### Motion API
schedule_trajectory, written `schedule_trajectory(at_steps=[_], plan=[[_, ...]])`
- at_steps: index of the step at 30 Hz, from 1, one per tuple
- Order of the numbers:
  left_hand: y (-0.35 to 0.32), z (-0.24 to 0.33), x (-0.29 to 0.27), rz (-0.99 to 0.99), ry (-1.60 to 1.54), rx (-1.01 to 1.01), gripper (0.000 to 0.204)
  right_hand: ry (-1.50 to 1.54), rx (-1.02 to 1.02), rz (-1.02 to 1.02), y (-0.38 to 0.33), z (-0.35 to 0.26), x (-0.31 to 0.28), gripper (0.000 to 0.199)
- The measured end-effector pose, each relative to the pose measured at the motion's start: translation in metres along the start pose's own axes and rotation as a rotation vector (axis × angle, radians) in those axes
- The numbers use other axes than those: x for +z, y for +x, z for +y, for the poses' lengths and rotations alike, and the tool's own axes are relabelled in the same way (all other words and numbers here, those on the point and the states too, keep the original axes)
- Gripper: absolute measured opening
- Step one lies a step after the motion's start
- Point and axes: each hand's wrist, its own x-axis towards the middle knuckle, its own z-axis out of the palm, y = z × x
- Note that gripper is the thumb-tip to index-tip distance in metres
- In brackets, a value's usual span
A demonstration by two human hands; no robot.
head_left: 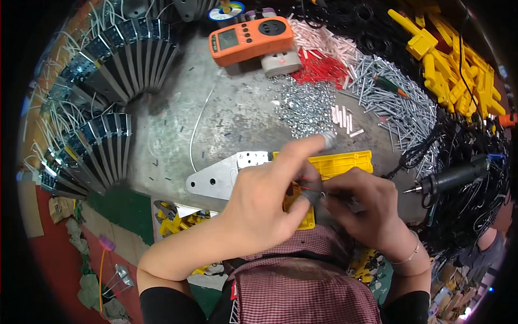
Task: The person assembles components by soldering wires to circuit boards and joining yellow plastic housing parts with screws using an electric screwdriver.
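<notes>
My left hand (261, 202) is bent over the near edge of the bench, its thumb and inner fingers closed by a thin red wire (306, 178). Its covered index fingertip points away toward the small metal parts. Close against it, my right hand (369, 204) has its fingertips pinched together; what they hold is hidden. Beneath both hands lies a yellow plastic casing (348, 162), partly covered by the fingers. A flat grey metal plate (216, 178) with round holes rests left of the casing, partly behind my left hand.
An orange multimeter (251, 40) stands at the back. Small metal fasteners (307, 108), red sleeves (321, 69) and long screws (394, 100) lie in piles. Yellow casings (458, 70) are heaped far right, above a black power screwdriver (453, 175). Dark metal assemblies (102, 140) with wires line the left.
</notes>
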Motion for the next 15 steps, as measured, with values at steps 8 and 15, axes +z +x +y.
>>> schedule_trajectory(at_steps=[8,15], plan=[[-0.002,-0.006,-0.004,-0.143,0.532,0.581,0.062,0.846,0.609,-0.303,0.004,0.009,-0.010,0.012],[-0.003,-0.008,0.001,-0.078,0.109,0.220,0.057,-0.054,-0.057,0.013,-0.011,0.004,0.001,0.016]])
